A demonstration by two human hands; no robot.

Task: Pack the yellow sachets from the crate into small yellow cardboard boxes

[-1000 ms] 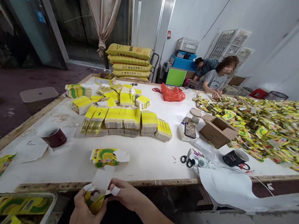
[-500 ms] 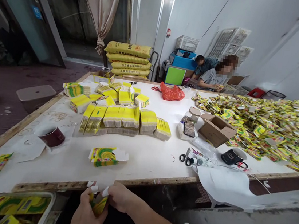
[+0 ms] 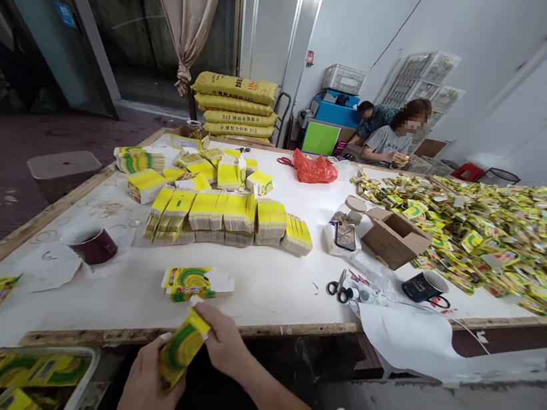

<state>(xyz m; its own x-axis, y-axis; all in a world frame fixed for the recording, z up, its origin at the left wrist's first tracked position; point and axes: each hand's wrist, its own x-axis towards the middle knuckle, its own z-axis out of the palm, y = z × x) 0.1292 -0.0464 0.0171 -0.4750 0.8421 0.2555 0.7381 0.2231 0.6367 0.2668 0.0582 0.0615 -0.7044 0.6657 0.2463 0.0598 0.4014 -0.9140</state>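
Observation:
A small yellow-and-green cardboard box [image 3: 180,352] is tilted above my lap, just off the table's near edge. My left hand [image 3: 146,383] wraps round its lower part. My right hand [image 3: 222,338] is closed at its upper end, thumb and fingers pinching the top edge; white coverings show on some fingertips. Just beyond on the white table lies a small stack of flat printed cartons [image 3: 187,282] with white flaps pointing right. Farther back stands a row of bundled yellow cartons [image 3: 216,214].
At left are a maroon mug [image 3: 97,245] and a bin of finished-looking yellow packs [image 3: 40,372]. Scissors [image 3: 340,289], a phone [image 3: 345,235], an open brown box [image 3: 395,238] and a dark mug [image 3: 426,287] lie rightward, before a big carton heap [image 3: 511,236]. A person [image 3: 387,143] sits behind.
The box has come up and turned so its printed face shows, and its top end, open with white flaps before, now looks closed. My right hand has moved up slightly with it.

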